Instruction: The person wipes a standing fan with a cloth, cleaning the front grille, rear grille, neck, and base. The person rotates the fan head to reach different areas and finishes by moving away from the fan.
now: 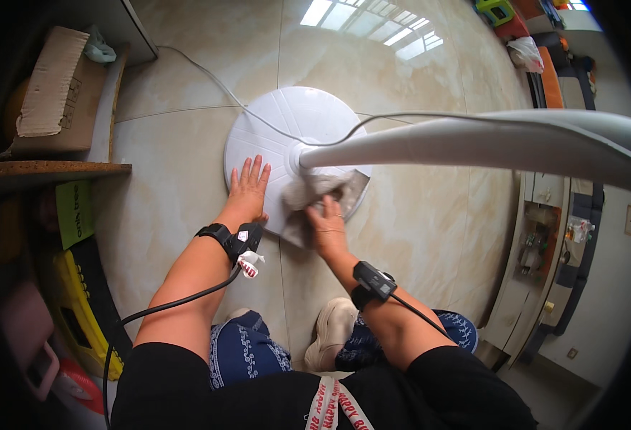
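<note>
A round white base (pixel 265 132) with raised lines lies on the floor in front of me, and a thick white pole (pixel 437 147) rises from its middle, sweeping off toward the right. It looks like a floor stand; its top is out of view. My left hand (pixel 248 193) rests flat on the base's near left part, fingers stretched out, holding nothing. Beside the pole's foot, my right hand (pixel 328 228) has a crumpled grey-brown cloth (pixel 302 192) under its fingers, pressed on the near right part of the base. The cloth is slightly blurred.
A grey cord (pixel 208 74) crosses the base and runs along the pole. At left stands a shelf (pixel 65 169) with a cardboard box (pixel 65 107); a yellow case (pixel 86 315) is below. A cabinet (pixel 516 287) stands right. My shoes (pixel 332 333) are close behind the base.
</note>
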`<action>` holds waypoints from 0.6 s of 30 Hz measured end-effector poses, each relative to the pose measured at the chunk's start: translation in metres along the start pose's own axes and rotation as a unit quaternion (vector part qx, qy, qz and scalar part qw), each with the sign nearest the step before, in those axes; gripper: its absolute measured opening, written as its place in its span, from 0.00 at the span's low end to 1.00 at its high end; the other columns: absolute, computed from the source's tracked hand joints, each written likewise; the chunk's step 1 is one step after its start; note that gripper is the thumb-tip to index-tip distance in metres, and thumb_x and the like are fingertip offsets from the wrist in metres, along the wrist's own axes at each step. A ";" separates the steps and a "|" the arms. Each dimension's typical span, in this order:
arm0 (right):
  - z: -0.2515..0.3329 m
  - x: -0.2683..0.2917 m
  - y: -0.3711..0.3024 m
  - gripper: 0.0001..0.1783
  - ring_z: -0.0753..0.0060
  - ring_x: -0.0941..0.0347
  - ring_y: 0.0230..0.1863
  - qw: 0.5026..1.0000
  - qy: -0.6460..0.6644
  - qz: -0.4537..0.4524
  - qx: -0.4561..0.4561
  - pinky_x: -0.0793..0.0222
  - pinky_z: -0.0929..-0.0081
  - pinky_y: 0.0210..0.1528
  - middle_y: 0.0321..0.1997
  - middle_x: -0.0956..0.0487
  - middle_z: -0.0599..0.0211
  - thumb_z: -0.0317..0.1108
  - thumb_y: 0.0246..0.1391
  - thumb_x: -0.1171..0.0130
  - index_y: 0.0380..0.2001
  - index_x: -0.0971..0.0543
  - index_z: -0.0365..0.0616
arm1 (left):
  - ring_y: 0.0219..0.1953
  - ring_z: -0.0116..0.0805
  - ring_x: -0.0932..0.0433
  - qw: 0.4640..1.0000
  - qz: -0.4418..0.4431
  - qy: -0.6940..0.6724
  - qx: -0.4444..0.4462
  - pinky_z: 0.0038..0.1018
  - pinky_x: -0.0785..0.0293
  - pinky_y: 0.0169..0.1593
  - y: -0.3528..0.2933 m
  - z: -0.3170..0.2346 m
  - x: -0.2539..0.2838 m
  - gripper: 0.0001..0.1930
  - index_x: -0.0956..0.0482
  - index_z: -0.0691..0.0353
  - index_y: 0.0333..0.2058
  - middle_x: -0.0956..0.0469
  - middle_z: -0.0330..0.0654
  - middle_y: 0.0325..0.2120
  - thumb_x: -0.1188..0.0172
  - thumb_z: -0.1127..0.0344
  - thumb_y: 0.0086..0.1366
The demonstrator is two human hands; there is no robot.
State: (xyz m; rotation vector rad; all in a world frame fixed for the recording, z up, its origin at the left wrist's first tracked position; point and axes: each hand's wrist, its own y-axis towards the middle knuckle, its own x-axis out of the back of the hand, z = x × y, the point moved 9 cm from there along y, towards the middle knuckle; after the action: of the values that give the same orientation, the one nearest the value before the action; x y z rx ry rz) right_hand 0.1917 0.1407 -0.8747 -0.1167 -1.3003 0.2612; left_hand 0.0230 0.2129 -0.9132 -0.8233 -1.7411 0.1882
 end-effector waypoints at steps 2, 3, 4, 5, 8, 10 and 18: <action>-0.053 0.016 0.000 0.30 0.35 0.42 0.59 0.994 0.003 -0.038 -0.103 0.39 0.52 0.60 0.66 0.45 0.44 0.19 0.41 0.48 0.52 0.28 0.54 | 0.70 0.55 0.75 1.000 0.026 0.002 0.011 0.54 0.72 0.67 0.002 0.000 -0.005 0.67 0.68 0.60 0.68 0.75 0.53 0.69 0.25 0.51 0.40; -0.078 0.018 0.002 0.34 0.33 0.43 0.59 0.988 0.010 -0.021 -0.155 0.39 0.53 0.60 0.66 0.46 0.43 0.18 0.39 0.48 0.54 0.30 0.53 | 0.70 0.55 0.77 0.999 0.033 0.003 0.012 0.54 0.73 0.67 0.003 0.000 -0.006 0.67 0.69 0.60 0.68 0.76 0.54 0.68 0.25 0.50 0.41; -0.091 0.023 0.011 0.35 0.33 0.44 0.61 0.988 0.029 -0.031 -0.146 0.40 0.54 0.62 0.67 0.47 0.43 0.18 0.39 0.48 0.56 0.31 0.53 | 0.70 0.54 0.77 0.999 0.046 0.006 0.015 0.54 0.74 0.67 0.004 -0.001 -0.009 0.67 0.70 0.59 0.68 0.77 0.53 0.68 0.26 0.49 0.41; -0.107 0.024 0.024 0.36 0.32 0.45 0.62 0.986 0.041 -0.008 -0.164 0.41 0.55 0.63 0.67 0.47 0.44 0.19 0.40 0.48 0.58 0.33 0.54 | 0.70 0.53 0.78 0.999 0.051 0.009 0.017 0.54 0.75 0.67 0.005 -0.001 -0.009 0.66 0.70 0.57 0.68 0.78 0.51 0.69 0.27 0.49 0.42; -0.109 0.037 0.097 0.34 0.42 0.47 0.67 0.993 0.075 0.010 -0.092 0.44 0.59 0.65 0.68 0.46 0.46 0.26 0.49 0.47 0.61 0.36 0.58 | 0.70 0.52 0.79 0.998 0.056 0.008 0.024 0.54 0.77 0.67 0.005 0.001 -0.010 0.66 0.71 0.56 0.68 0.79 0.50 0.69 0.28 0.49 0.43; -0.097 0.041 0.129 0.30 0.46 0.51 0.70 0.995 0.047 0.071 -0.044 0.50 0.60 0.67 0.69 0.48 0.42 0.31 0.53 0.49 0.62 0.34 0.54 | 0.70 0.53 0.80 0.997 0.070 0.007 0.023 0.54 0.78 0.67 0.005 0.002 -0.012 0.65 0.72 0.57 0.68 0.80 0.51 0.68 0.28 0.50 0.44; -0.007 0.075 0.214 0.30 0.66 0.61 0.74 0.823 0.538 0.181 0.008 0.60 0.72 0.70 0.74 0.55 0.59 0.23 0.49 0.50 0.58 0.27 0.54 | 0.70 0.52 0.79 0.998 0.057 0.012 0.019 0.54 0.78 0.67 0.003 0.001 -0.010 0.64 0.72 0.57 0.68 0.79 0.51 0.69 0.30 0.48 0.45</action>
State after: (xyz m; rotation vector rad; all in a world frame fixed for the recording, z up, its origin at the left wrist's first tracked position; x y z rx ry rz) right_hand 0.1897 0.3663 -0.8562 -0.4329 -0.1261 0.4435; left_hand 0.0248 0.2094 -0.9234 -0.8937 -1.6653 0.2860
